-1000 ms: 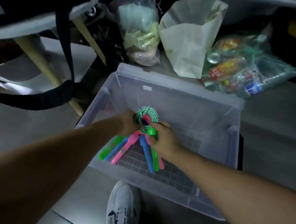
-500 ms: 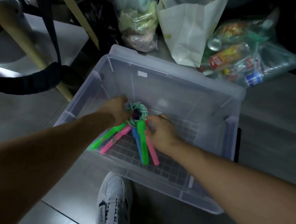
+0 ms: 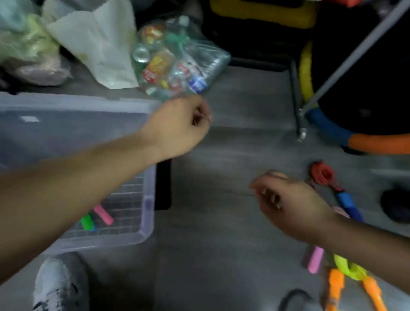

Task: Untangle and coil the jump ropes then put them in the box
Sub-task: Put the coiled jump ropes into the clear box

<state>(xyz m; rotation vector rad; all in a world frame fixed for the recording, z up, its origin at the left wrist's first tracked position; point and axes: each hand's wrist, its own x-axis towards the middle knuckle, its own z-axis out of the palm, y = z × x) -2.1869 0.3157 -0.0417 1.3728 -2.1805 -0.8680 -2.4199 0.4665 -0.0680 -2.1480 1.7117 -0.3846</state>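
Two handle ends [image 3: 103, 214] visible in box [image 3: 148, 200]; two orange handles [image 3: 335, 283] outside.

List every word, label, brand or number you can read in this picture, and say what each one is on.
No text can be read.
Labels on the bottles in the clear bag: too blurred.
White sticker on the box: too blurred.
Dark marks on the white shoe: too blurred.

clear box [image 3: 147, 225] at 9 o'clock, grid-patterned bottom, holds a pink handle [image 3: 104, 214] and green handle [image 3: 87, 221]. red rope coil [image 3: 322, 173], blue handle [image 3: 349, 203] at 3 o'clock; yellow-green rope [image 3: 346, 265], orange handles [image 3: 335, 283] at 4 o'clock.
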